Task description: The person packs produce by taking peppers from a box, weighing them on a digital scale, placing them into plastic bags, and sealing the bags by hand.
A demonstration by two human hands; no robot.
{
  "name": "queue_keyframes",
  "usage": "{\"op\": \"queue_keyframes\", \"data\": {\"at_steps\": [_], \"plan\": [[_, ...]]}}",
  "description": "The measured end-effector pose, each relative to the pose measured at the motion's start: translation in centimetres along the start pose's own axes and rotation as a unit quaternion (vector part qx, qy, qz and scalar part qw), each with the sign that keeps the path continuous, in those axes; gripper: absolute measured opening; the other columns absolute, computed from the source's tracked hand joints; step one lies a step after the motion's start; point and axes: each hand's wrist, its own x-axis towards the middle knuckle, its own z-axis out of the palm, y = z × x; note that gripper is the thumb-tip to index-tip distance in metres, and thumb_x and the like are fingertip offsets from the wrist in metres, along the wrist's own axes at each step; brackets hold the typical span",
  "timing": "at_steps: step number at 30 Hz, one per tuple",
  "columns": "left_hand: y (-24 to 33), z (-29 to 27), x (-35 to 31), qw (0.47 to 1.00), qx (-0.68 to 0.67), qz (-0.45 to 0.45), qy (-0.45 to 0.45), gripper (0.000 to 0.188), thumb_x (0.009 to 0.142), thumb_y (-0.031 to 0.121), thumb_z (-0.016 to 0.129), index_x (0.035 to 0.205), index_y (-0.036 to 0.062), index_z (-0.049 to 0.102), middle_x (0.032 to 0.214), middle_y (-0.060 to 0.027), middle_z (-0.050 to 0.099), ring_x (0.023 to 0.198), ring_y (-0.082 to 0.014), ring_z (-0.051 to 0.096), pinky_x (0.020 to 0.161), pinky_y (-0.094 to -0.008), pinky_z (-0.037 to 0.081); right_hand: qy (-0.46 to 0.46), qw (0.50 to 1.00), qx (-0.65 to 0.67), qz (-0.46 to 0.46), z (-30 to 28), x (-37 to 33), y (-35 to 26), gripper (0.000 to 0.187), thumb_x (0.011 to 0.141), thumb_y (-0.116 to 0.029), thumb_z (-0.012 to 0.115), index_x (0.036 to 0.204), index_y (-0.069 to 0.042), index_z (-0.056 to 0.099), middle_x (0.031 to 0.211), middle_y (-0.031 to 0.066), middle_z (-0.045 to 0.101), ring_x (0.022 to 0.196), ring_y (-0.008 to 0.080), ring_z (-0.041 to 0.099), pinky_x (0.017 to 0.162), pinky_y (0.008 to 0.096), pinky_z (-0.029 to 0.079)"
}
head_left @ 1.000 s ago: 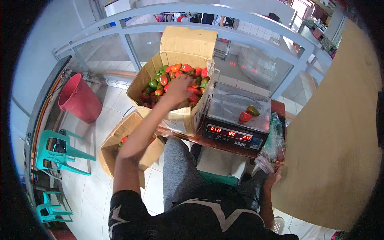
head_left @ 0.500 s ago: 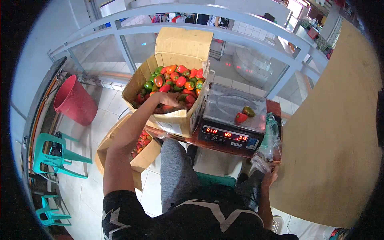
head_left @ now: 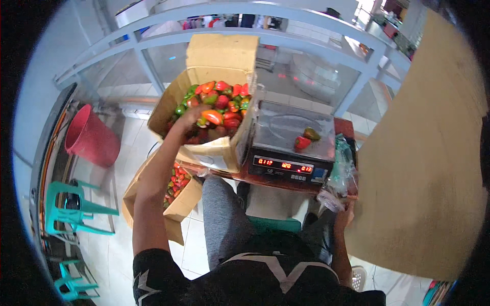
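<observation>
My left hand [head_left: 190, 118] is inside an open cardboard box [head_left: 227, 153] of red, green and orange bell peppers. It is blurred by motion, and whether its fingers grip anything does not show. Right beside the fingers lies an orange bell pepper [head_left: 212, 117]. On the metal plate of a digital scale [head_left: 286, 168], to the right of the box, rest a red pepper [head_left: 302, 143] and a dark green pepper [head_left: 312, 134]. Low at the table's right corner, my right hand [head_left: 346, 214] is closed on the end of a clear plastic bag [head_left: 331, 201].
A second cardboard box [head_left: 186, 199] with small red peppers stands on the floor, left of my legs. Farther left are a red bin [head_left: 93, 136] and green plastic stools [head_left: 76, 206]. A large brown board [head_left: 418, 178] stands close on the right; a railing [head_left: 316, 43] runs behind the table.
My left hand has shifted left and back from the box's near right corner, uncovering peppers there. The orange pepper now shows by its fingers. My right hand stays by the plastic bag.
</observation>
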Motion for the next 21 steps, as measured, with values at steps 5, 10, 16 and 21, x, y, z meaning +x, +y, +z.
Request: {"op": "queue_keyframes", "data": {"at_steps": [5, 10, 16, 21], "plan": [[6.8, -0.2, -0.8, 0.977, -0.108, -0.040, 0.177, 0.029, 0.083, 0.031, 0.050, 0.091, 0.0036, 0.056, 0.071, -0.0031, 0.058, 0.057, -0.0136, 0.054, 0.052, -0.0240, 0.047, -0.015, 0.996, -0.081, -0.020, 0.5, 0.3, 0.2, 0.032, 0.070, 0.007, 0.048, 0.100, -0.002, 0.052, 0.074, 0.0152, 0.059, 0.067, 0.0284, 0.058, 0.062, 0.0368, 0.044], [14.7, 10.6, 0.3, 0.984, -0.018, 0.113, 0.136, 0.027, 0.084, 0.027, 0.053, 0.093, 0.0016, 0.052, 0.078, -0.0066, 0.055, 0.060, -0.0153, 0.057, 0.050, -0.0279, 0.049, -0.001, 0.998, -0.035, -0.043, 0.2, 0.3, 0.8, 0.027, 0.070, 0.004, 0.051, 0.097, -0.003, 0.052, 0.072, 0.0146, 0.059, 0.064, 0.0289, 0.058, 0.060, 0.0372, 0.044], [6.9, 22.6, 8.4, 0.944, 0.310, 0.107, 0.040, 0.037, 0.082, 0.028, 0.055, 0.101, -0.0020, 0.049, 0.095, -0.0195, 0.055, 0.086, -0.0289, 0.059, 0.072, -0.0383, 0.049, -0.002, 0.994, -0.110, 0.015, 0.2, 0.3, 2.1, 0.025, 0.072, 0.004, 0.050, 0.095, -0.002, 0.051, 0.075, 0.0158, 0.059, 0.069, 0.0277, 0.059, 0.062, 0.0365, 0.045], [2.9, 28.2, 9.2, 0.884, 0.430, 0.102, 0.151, 0.042, 0.080, 0.033, 0.056, 0.101, -0.0031, 0.051, 0.110, -0.0221, 0.045, 0.098, -0.0371, 0.050, 0.081, -0.0435, 0.044, 0.003, 0.998, -0.061, -0.033, -1.2, -0.1, -0.4, 0.022, 0.073, 0.004, 0.048, 0.094, -0.003, 0.051, 0.077, 0.0161, 0.058, 0.070, 0.0280, 0.058, 0.062, 0.0352, 0.045]]}}
